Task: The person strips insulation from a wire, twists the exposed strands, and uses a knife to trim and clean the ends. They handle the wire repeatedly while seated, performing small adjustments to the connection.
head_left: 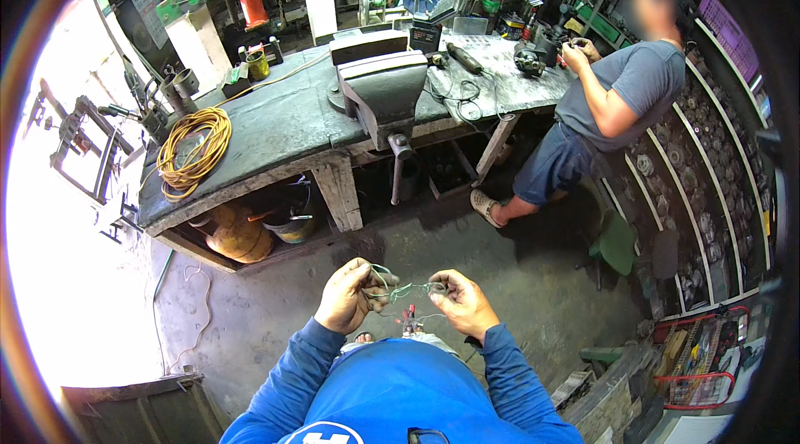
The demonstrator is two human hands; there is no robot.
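In front of my chest I hold a thin green wire (402, 291), loosely tangled, stretched between both hands. My left hand (347, 296) is closed on one end, where a loop rises by the fingers. The other end is pinched in the fingers of my right hand (464, 304). A pale loose strand hangs below, over the floor near my feet. Beyond my hands stands the workbench (279, 127), with a large bench vise (383, 90) mounted at its front edge.
A coiled yellow cord (193, 152) lies on the bench's left part; a corded power tool (464, 59) lies right of the vise. Another person (621, 94) stands at the bench's right end, handling a small part. Parts shelves (692, 169) line the right. A green seat (615, 242) stands nearby.
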